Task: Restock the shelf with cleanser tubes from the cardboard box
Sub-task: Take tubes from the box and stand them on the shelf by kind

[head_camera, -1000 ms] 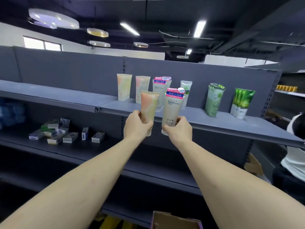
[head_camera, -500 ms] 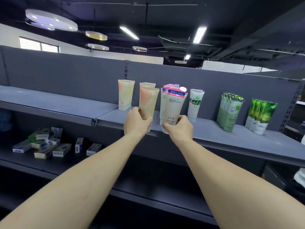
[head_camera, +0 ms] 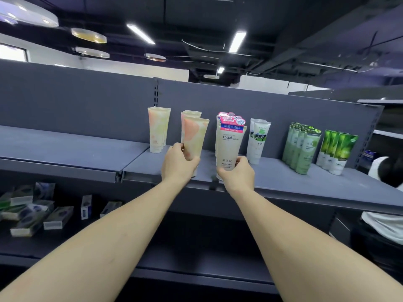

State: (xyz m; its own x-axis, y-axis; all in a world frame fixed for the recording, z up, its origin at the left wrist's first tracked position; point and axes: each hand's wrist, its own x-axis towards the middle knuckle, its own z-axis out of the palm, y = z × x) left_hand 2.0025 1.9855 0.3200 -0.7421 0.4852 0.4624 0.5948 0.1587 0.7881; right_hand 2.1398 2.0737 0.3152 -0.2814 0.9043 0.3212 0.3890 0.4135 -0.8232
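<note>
Both tubes have come forward to the shelf (head_camera: 283, 182). My left hand (head_camera: 177, 164) grips the peach tube (head_camera: 194, 136), my right hand (head_camera: 236, 171) the Facial tube (head_camera: 229, 147), each fronting its matching row; release follows.

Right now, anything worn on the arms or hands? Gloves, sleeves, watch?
Nothing visible. The left hand and right hand are bare, no gloves or rings that show. Both forearms are bare up to the frame edge: no sleeves, watch, bands or markings in view.
</note>
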